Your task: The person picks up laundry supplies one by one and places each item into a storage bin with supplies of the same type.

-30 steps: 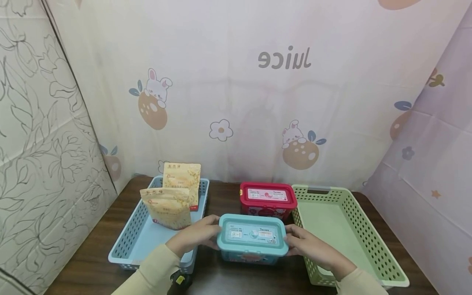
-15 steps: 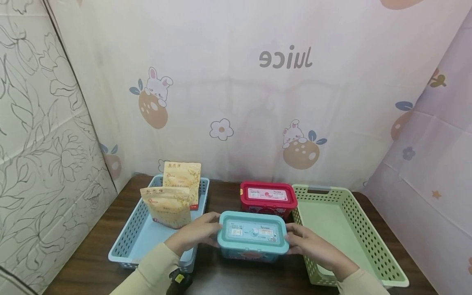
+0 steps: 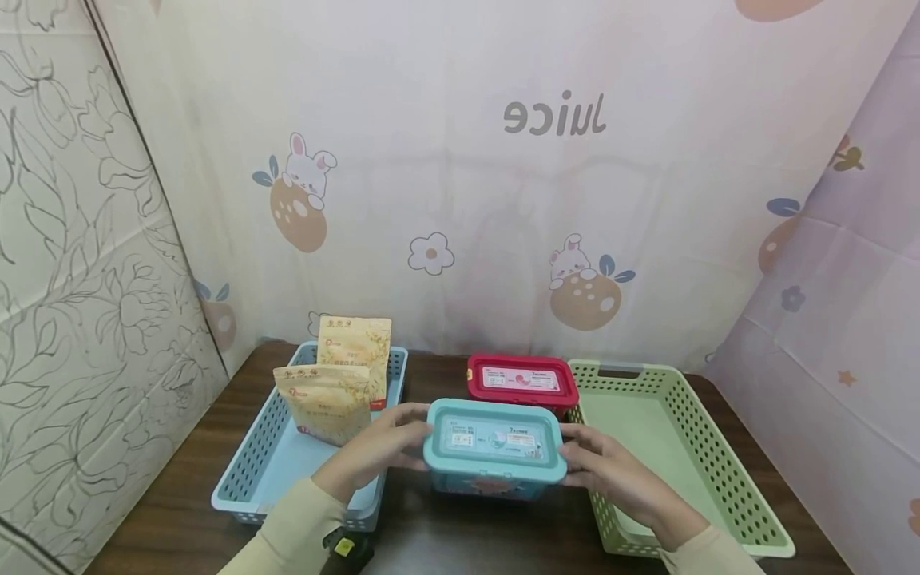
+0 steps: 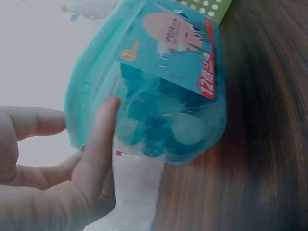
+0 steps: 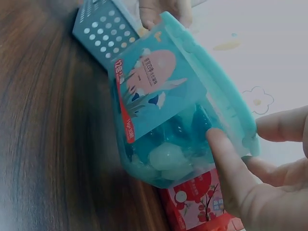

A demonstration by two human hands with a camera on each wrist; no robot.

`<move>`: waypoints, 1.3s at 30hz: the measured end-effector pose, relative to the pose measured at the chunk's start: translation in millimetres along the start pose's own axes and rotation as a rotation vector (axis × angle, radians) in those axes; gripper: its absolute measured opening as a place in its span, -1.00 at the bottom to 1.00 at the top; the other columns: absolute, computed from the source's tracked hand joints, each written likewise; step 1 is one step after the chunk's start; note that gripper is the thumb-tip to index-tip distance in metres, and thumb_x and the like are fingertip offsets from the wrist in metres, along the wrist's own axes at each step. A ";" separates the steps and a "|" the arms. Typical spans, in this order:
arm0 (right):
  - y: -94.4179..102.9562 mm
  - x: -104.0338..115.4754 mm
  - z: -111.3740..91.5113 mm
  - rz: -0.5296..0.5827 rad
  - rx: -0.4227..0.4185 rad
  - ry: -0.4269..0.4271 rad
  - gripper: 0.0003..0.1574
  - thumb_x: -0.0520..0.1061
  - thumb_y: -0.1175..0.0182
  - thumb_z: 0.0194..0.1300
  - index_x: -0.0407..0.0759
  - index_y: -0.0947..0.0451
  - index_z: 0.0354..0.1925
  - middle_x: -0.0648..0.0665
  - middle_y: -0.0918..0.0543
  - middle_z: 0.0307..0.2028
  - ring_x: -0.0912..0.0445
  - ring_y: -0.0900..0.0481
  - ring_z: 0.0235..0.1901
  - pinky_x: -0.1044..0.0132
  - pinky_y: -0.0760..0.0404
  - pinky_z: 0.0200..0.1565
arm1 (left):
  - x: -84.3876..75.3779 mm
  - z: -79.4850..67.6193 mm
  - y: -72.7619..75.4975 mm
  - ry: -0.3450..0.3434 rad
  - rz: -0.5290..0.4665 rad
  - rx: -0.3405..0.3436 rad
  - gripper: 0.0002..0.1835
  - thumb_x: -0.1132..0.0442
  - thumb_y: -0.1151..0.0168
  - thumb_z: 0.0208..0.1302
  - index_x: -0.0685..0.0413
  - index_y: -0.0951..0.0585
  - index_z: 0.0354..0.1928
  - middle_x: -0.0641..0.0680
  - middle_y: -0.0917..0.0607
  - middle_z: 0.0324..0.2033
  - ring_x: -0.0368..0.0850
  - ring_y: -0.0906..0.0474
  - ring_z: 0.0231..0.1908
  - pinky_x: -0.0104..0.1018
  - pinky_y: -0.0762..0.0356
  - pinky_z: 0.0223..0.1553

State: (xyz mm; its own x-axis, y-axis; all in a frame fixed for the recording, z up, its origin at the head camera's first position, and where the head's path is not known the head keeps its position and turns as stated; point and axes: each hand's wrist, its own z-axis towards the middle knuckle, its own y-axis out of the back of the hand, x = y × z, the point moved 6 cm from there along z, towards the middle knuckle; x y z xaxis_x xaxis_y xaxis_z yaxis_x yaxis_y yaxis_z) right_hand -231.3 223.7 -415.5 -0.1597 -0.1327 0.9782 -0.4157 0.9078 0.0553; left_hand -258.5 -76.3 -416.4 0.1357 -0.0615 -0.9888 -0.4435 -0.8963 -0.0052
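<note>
Between my two hands is a teal laundry pod box (image 3: 496, 451), its lid on and facing up. Blue and white pods show through its clear wall (image 4: 187, 127). My left hand (image 3: 381, 451) grips the left end, thumb on the wall and fingers at the lid's rim. The right hand (image 3: 611, 471) holds the opposite end in a similar way, as the right wrist view shows. The box appears slightly raised above the dark wooden table (image 3: 446, 543). Directly behind it stands a similar red box (image 3: 523, 378), its front mostly hidden by the teal one.
A blue basket (image 3: 244, 479) at the left holds two yellow pouches (image 3: 327, 403) (image 3: 359, 343). On the right stands a green basket (image 3: 719, 447). A dark object with a yellow patch (image 3: 345, 548) lies near my left sleeve. A printed curtain (image 3: 446, 200) hangs behind the table.
The teal box has moved up in the head view and looks slightly larger, covering more of the red box's front. Both hands have moved with it. The baskets and pouches stay put.
</note>
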 end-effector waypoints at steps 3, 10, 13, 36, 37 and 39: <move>1.4 2.4 -1.4 0.048 -0.016 0.002 -0.12 -0.06 -0.06 0.55 -0.50 0.11 0.49 -0.28 -0.47 0.12 0.01 -0.62 -0.04 0.17 -0.65 0.05 | -1.7 -0.1 3.1 -0.012 -0.042 -0.032 -0.40 0.14 -0.18 0.44 0.33 -0.35 0.38 0.22 -0.60 0.01 0.00 -0.66 -0.16 -0.08 -0.72 -0.15; 3.8 8.5 -6.1 0.124 -0.070 0.037 -0.12 -0.09 -0.07 0.55 -0.47 0.12 0.52 -0.21 -0.59 0.04 0.05 -0.65 -0.06 0.21 -0.65 0.05 | -7.9 -2.4 4.4 -0.036 -0.117 -0.068 -0.40 0.12 -0.23 0.42 0.24 -0.39 0.39 0.19 -0.66 0.01 -0.01 -0.67 -0.15 -0.09 -0.71 -0.13; 3.7 13.6 -8.3 0.146 -0.072 0.069 -0.15 -0.11 -0.04 0.56 -0.48 0.13 0.52 -0.21 -0.62 0.04 0.06 -0.65 -0.05 0.23 -0.64 0.05 | -11.0 -2.8 4.0 -0.052 -0.134 -0.081 -0.40 0.10 -0.25 0.41 0.22 -0.42 0.39 0.19 -0.66 0.03 0.00 -0.67 -0.12 -0.09 -0.71 -0.12; 11.2 34.7 -15.9 0.177 -0.124 0.114 -0.19 -0.11 -0.02 0.57 -0.40 0.08 0.53 -0.21 -0.53 0.23 0.09 -0.60 0.11 0.22 -0.59 0.13 | -27.4 -3.6 -0.5 -0.064 -0.215 -0.185 -0.40 0.03 -0.36 0.32 0.07 -0.51 0.34 0.14 -0.65 0.05 0.05 -0.65 -0.04 -0.14 -0.70 -0.12; 11.2 35.3 -15.9 0.181 -0.120 0.118 -0.19 -0.11 -0.02 0.57 -0.40 0.09 0.53 -0.20 -0.54 0.22 0.08 -0.60 0.12 0.21 -0.59 0.14 | -27.8 -3.4 -0.6 -0.065 -0.218 -0.186 -0.41 0.03 -0.36 0.32 0.07 -0.51 0.34 0.14 -0.66 0.05 0.05 -0.65 -0.04 -0.14 -0.70 -0.12; 11.5 36.3 -16.1 0.191 -0.113 0.124 -0.19 -0.12 -0.01 0.58 -0.40 0.10 0.53 -0.19 -0.55 0.21 0.07 -0.61 0.11 0.21 -0.58 0.14 | -28.6 -2.8 -0.8 -0.067 -0.228 -0.186 -0.41 0.04 -0.36 0.31 0.06 -0.52 0.34 0.13 -0.66 0.05 0.04 -0.65 -0.04 -0.15 -0.70 -0.12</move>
State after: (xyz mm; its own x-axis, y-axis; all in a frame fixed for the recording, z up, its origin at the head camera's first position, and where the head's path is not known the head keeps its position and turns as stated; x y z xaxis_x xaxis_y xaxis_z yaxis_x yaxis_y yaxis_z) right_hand -227.5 235.8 -376.1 -0.1118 0.0888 0.9898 -0.2852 0.9512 -0.1176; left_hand -259.5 -75.0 -387.7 0.1518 0.1745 -0.9729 -0.2371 -0.9491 -0.2073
